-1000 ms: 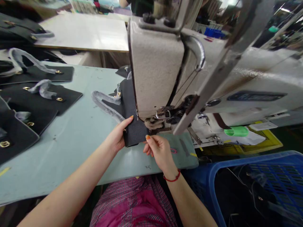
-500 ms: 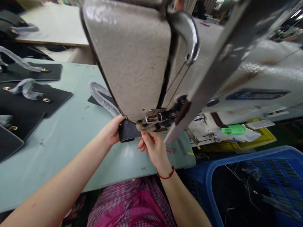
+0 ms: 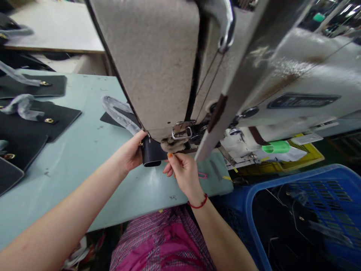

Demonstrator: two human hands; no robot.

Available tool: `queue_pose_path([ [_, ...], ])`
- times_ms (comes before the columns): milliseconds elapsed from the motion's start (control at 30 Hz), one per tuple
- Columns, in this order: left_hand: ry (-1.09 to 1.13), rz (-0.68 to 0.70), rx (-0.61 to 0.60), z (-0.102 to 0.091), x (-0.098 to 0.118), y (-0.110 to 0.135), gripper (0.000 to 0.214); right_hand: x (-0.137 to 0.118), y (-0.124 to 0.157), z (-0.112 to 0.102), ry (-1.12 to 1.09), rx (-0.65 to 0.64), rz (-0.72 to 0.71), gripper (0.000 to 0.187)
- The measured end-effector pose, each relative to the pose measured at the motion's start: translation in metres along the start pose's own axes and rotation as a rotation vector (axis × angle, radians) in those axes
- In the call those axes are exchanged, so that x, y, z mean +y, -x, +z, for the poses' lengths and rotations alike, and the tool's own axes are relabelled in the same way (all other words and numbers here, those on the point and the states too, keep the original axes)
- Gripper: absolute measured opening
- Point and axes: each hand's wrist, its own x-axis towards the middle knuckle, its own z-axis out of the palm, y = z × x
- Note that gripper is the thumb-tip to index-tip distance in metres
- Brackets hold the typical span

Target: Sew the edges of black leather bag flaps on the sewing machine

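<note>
A black leather bag panel (image 3: 152, 150) lies under the head of a sewing machine (image 3: 149, 67), its near edge curled over. My left hand (image 3: 134, 152) grips the panel's left side, thumb on top beside a gold fitting. From there a plastic-wrapped handle (image 3: 120, 114) loops away over the table. My right hand (image 3: 182, 169) pinches the panel's right edge between thumb and fingers, just below the machine's needle area. The machine head hides the needle and part of the panel.
More black panels (image 3: 64, 114) with wrapped handles and gold fittings lie at left on the pale green table (image 3: 113, 195). A blue basket (image 3: 248, 203) of black pieces stands at right. Pink-handled snips (image 3: 202, 175) lie by my right hand. A yellow tray (image 3: 313, 156) sits behind.
The camera view has shifted slightly. The panel's near edge is curled more into a roll between my hands. Both hands keep their hold near the machine.
</note>
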Motion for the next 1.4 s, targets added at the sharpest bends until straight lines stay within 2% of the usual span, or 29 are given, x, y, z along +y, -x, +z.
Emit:
queue_pose_path([
  [133, -0.076, -0.081, -0.063, -0.007, -0.009, 0.021, 0.034, -0.001, 0.000, 0.001, 0.010, 0.028, -0.019, 0.038],
  [233, -0.103, -0.099, 0.017, -0.009, -0.018, 0.027, 0.023, -0.003, 0.001, 0.003, 0.030, 0.046, -0.036, 0.039],
  [333, -0.122, -0.061, 0.113, -0.006, -0.020, 0.025, 0.022, -0.003, 0.004, 0.005, 0.014, 0.076, -0.040, 0.041],
  [400, -0.149, -0.018, 0.131, -0.004, -0.019, 0.024, 0.027, -0.002, 0.007, 0.007, -0.021, 0.064, -0.028, 0.042],
  [533, -0.231, 0.060, 0.111, -0.002, -0.015, 0.025, 0.029, 0.002, 0.013, 0.013, -0.056, 0.009, -0.011, 0.044],
  [667, -0.289, 0.119, 0.069, -0.003, -0.014, 0.026, 0.026, 0.005, 0.013, 0.017, -0.055, 0.022, -0.012, 0.046],
  [1400, -0.332, 0.122, 0.046, -0.013, -0.008, 0.016, 0.019, 0.007, 0.002, 0.037, -0.149, 0.112, 0.055, 0.045],
])
